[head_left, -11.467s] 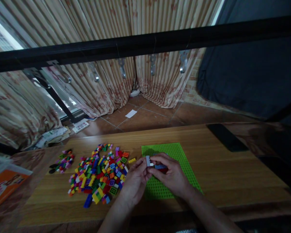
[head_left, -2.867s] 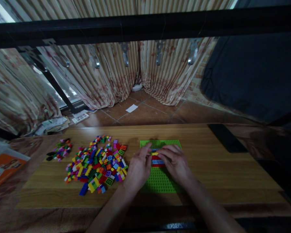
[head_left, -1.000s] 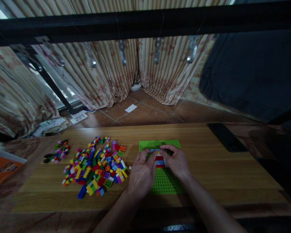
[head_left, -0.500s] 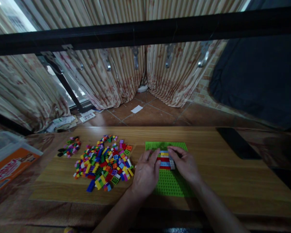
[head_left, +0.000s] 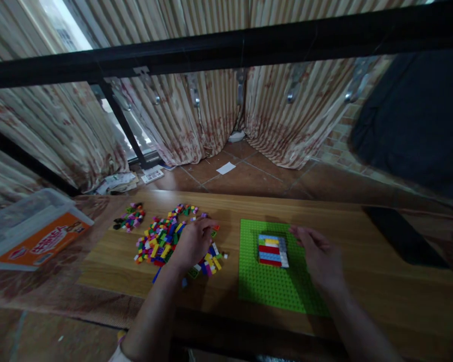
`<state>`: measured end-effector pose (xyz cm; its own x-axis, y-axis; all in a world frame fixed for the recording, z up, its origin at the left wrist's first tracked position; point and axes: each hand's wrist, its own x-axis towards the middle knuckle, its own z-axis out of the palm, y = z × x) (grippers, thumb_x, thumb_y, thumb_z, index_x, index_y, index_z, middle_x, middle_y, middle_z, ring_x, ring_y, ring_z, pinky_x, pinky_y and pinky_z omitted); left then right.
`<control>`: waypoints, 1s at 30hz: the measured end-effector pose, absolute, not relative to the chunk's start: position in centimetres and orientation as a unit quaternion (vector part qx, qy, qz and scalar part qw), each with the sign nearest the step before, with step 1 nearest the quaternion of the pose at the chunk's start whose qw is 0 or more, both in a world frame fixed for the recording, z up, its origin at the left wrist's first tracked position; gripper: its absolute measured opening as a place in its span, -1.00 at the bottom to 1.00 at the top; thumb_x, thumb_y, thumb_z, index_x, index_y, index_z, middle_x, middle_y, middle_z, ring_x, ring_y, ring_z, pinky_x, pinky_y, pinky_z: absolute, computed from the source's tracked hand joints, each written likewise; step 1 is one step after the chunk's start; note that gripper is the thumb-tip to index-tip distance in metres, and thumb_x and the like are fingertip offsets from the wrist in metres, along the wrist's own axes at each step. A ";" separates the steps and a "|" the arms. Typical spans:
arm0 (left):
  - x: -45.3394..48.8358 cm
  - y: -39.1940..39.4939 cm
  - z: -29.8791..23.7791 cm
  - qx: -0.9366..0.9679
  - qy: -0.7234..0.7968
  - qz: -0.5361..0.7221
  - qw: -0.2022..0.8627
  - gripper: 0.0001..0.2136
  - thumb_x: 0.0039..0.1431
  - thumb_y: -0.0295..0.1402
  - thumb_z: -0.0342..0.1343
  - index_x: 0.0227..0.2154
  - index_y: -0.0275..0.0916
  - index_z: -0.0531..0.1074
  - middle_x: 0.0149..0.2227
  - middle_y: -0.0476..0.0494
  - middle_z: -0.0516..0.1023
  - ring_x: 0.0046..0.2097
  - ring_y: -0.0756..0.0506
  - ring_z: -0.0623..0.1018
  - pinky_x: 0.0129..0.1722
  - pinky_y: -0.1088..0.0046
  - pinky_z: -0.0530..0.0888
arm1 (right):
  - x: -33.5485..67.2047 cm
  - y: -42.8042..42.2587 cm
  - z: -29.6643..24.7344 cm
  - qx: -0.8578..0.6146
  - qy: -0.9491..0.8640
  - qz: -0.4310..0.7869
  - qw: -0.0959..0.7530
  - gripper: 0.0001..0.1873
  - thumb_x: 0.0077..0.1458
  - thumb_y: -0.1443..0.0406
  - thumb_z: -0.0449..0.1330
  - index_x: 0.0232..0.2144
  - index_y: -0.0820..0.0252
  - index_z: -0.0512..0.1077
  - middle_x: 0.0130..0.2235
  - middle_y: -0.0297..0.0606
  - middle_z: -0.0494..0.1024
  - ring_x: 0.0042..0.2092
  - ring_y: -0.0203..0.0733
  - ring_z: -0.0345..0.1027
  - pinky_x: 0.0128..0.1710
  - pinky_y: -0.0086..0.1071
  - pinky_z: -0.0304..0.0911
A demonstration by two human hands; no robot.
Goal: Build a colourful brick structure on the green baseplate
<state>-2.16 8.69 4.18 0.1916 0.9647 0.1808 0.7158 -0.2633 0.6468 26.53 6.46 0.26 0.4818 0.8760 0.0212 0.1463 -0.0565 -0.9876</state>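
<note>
Stretching right across the scene, the wooden table [head_left: 226, 291] carries it all, with the clear plastic box [head_left: 47, 241], orange label and all, off by its far-left end. Next in size, the green baseplate [head_left: 264, 286] lies flat, and there's the big brick pile [head_left: 160, 246], a riot of colour to its left! A black slab [head_left: 403, 235] sits out right. Now the hands: the left hand [head_left: 196, 241] is over the pile, fingers bent, and whether it grips a brick I can't tell; the right hand [head_left: 322, 254] hangs above the baseplate's right side, half open, loosely curled, nothing visible in it. Between them, the striped brick build [head_left: 270, 251] sits on the baseplate, red, light blue and yellow rows, pale bricks down its right edge. Smaller pieces: a little cluster [head_left: 130, 217] beyond the pile, and one lone white brick [head_left: 225, 256] just beside it.
</note>
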 end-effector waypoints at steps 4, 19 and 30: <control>-3.9 8.7 5.0 0.755 0.542 0.268 0.254 -0.73 0.11 -0.58 -0.06 -0.32 -0.27 0.55 -0.30 -0.10 0.57 -0.26 -0.04 0.53 -0.23 0.49 0.42 | 26.6 6.3 0.3 -0.664 -0.395 0.331 0.542 -0.64 -0.02 0.01 0.21 -0.36 0.17 0.56 -0.21 -0.16 0.63 -0.09 -0.02 0.47 0.06 -0.08 0.26; -3.1 6.9 5.4 0.834 0.433 0.145 0.309 -0.79 -0.15 -0.57 0.24 -0.42 -0.16 0.59 -0.26 -0.07 0.51 -0.16 -0.09 0.47 -0.09 0.40 0.39 | 26.4 6.3 0.4 -0.673 -0.405 0.346 0.513 -0.61 -0.03 0.00 0.20 -0.34 0.20 0.55 -0.21 -0.13 0.62 -0.08 -0.02 0.46 0.07 -0.06 0.24; -2.4 6.0 5.5 0.846 0.462 0.108 0.244 -0.79 -0.13 -0.55 0.23 -0.47 -0.08 0.60 -0.22 -0.07 0.48 -0.11 -0.12 0.45 -0.03 0.30 0.34 | 25.9 6.2 0.9 -0.677 -0.415 0.334 0.508 -0.64 -0.05 0.02 0.19 -0.38 0.17 0.56 -0.26 -0.14 0.64 -0.13 0.01 0.48 0.02 -0.05 0.28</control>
<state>-2.43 6.03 5.52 0.5499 0.8342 -0.0419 0.7286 -0.4546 0.5123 25.90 6.23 0.87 0.4314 0.9016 -0.0303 0.2229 -0.1391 -0.9649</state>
